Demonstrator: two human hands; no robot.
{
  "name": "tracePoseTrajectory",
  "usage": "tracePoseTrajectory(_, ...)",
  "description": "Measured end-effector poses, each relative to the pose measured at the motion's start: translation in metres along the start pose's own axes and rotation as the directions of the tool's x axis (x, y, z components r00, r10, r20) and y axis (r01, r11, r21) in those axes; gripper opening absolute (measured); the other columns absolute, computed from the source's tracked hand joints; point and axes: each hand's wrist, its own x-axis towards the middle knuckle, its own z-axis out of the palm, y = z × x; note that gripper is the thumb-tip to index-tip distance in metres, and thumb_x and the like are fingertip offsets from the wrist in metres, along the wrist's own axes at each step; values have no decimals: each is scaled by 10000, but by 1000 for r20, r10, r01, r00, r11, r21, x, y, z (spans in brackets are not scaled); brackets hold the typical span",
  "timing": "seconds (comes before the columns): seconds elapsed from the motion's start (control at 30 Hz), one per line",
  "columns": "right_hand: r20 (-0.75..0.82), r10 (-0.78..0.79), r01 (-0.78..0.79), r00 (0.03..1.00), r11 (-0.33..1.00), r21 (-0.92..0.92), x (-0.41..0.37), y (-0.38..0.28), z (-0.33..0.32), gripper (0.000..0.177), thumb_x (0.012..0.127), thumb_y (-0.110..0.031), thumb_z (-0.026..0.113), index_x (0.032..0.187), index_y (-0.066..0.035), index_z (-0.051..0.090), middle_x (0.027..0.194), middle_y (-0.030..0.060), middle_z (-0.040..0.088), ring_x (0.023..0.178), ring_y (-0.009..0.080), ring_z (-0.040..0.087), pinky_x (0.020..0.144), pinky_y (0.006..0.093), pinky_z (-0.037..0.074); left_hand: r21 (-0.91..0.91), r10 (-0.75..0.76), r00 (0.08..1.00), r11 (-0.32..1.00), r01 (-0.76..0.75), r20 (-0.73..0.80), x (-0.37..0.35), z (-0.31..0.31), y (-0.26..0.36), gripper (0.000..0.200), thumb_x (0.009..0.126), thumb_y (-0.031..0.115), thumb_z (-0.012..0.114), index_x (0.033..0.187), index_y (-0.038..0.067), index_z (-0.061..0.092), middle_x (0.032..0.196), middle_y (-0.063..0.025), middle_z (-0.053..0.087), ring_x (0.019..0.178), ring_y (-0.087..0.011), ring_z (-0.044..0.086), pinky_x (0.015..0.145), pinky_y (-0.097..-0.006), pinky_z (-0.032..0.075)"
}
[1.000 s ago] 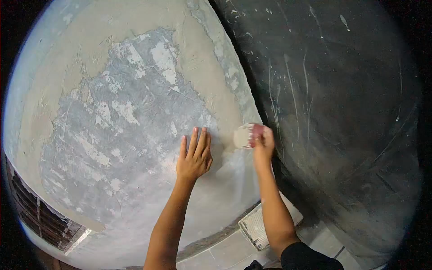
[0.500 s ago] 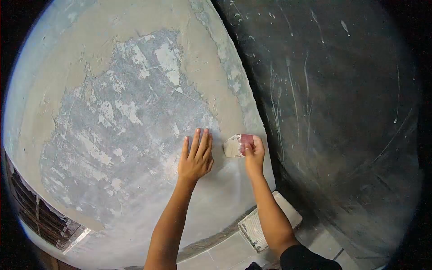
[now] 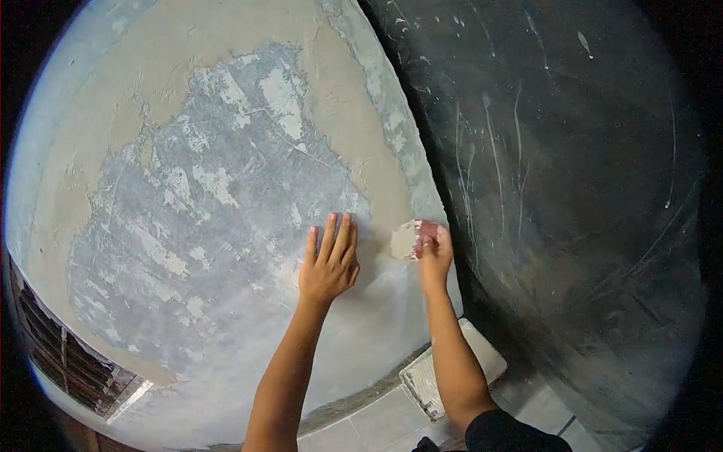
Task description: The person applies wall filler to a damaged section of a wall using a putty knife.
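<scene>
My left hand lies flat on the patchy wall, fingers stretched upward and nothing in it. To its right, my right hand pinches a reddish putty spreader whose left part is coated in pale putty. The spreader is at the wall's surface close to the right edge, at the lower end of a beige band of putty. That band arches around a rough grey area with scattered white patches. Below the hands the wall is smooth and whitish.
A putty-smeared white tray sits low on the right, partly behind my right forearm. Beyond the wall's right edge is a dark surface with white drips. A barred opening shows at lower left, pale tiles at the bottom.
My right hand and the spreader have shifted a little to the right, toward the wall's edge. My left hand stays flat in nearly the same place.
</scene>
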Motion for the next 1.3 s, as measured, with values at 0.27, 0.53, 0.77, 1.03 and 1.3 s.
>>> tracePoseTrajectory(0.27,-42,16,-7,999,979,204,9,-49,-11,304,856,43,485,1152,-4,534,1075,80,576,1000,186,559,895,301,445,4,-4,1000,1000,4,6,0,0,1,660,773,318,555,1382,91,439,1504,-84,326,1398,-277,290,1131,-508,209)
tracePoseTrajectory(0.53,-142,-42,38,989,999,-31,54,-33,-2,284,841,30,496,1117,3,560,1054,84,599,984,192,569,902,309,436,28,-3,1000,1000,3,16,1,-1,0,679,763,331,564,1385,90,438,1511,-84,314,1403,-277,279,1133,-508,206)
tracePoseTrajectory(0.77,-35,-110,112,993,993,47,24,-64,12,289,855,8,511,1143,10,528,1064,97,563,989,215,552,892,332,433,-1,-7,999,1000,7,35,1,-4,2,649,782,323,544,1381,97,441,1499,-76,333,1394,-266,300,1125,-497,228)
tracePoseTrajectory(1.03,-225,54,-35,973,996,85,40,-29,-17,259,841,32,519,1097,12,555,1045,97,601,972,218,569,900,335,434,37,3,1000,999,-3,12,2,2,0,694,771,343,564,1401,93,417,1518,-86,299,1412,-279,257,1137,-516,196)
tracePoseTrajectory(1.3,-46,13,-12,999,999,34,30,-20,-11,292,848,26,523,1139,8,534,1085,79,579,991,176,558,898,299,433,19,3,999,1000,-3,32,0,-1,0,714,764,366,574,1404,92,414,1517,-89,301,1412,-284,258,1134,-519,197)
